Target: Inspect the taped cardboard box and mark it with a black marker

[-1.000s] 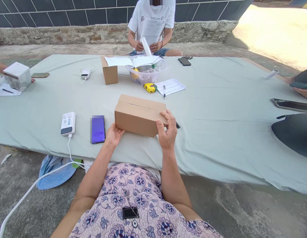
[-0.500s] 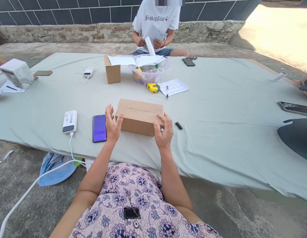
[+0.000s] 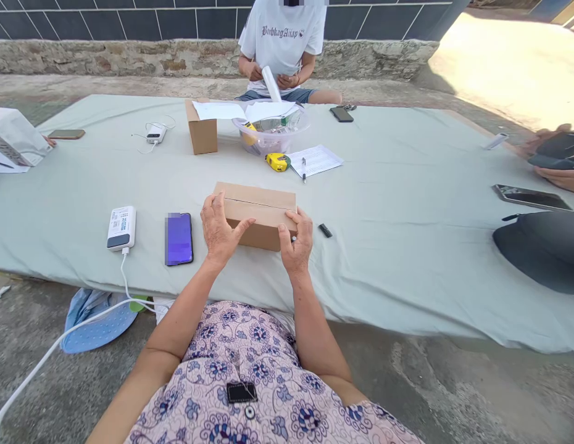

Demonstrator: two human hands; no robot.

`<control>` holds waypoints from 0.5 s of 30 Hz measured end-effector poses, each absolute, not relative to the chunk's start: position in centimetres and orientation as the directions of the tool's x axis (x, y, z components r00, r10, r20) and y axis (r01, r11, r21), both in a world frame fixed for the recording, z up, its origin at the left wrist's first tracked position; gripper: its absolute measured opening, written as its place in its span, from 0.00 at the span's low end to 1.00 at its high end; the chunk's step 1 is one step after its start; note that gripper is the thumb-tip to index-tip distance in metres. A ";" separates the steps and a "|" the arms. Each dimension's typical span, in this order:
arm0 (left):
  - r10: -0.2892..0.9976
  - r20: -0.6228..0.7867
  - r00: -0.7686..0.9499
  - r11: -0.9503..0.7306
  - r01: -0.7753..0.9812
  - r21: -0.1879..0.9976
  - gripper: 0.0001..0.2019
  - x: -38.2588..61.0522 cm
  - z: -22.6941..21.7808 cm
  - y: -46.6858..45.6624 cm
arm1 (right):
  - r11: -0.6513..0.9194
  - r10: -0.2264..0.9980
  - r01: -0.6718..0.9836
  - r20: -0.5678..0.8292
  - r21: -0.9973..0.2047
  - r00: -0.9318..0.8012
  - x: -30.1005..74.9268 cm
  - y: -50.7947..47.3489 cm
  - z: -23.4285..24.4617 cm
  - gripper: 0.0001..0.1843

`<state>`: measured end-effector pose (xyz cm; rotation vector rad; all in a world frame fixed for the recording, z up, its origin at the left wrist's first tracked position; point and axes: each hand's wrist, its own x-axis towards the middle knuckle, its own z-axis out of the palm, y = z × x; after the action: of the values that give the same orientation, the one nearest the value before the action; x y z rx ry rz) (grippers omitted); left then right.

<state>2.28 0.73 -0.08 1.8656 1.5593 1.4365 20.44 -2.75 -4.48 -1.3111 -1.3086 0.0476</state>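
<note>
A closed brown cardboard box [image 3: 262,213] lies on the cloth-covered table in front of me, a straight seam running along its top. My left hand [image 3: 219,232] wraps its left end, fingers at the top edge and thumb across the upper front edge. At the other end, my right hand [image 3: 298,242] grips the corner, thumb against the front and fingers around the side. A small black piece [image 3: 324,230] lies just right of that hand. Left of my left hand is a phone [image 3: 179,239] with a lit purple screen.
A white power bank [image 3: 121,228] with a cable sits at left. Farther back stand another cardboard box [image 3: 203,135], a plastic basin [image 3: 271,145], a yellow tape measure [image 3: 278,162] and paper with a pen [image 3: 304,171]. A dark cap [image 3: 541,250] lies right. A person [image 3: 282,43] sits opposite.
My left hand has moved right, from open beside the box to closed on its left end. My right hand stays on the right end. The whole view has shifted slightly.
</note>
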 end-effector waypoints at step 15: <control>0.876 0.481 -0.045 -0.397 0.501 0.769 0.40 0.8 -0.3 0.5 | 0.402 0.718 0.515 0.609 -0.757 0.336 21.1 -2.7 -4.7 0.22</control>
<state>0.81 0.53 -0.32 1.8754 1.4570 1.4235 21.06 -2.71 -4.69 -1.2468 -1.3148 0.1909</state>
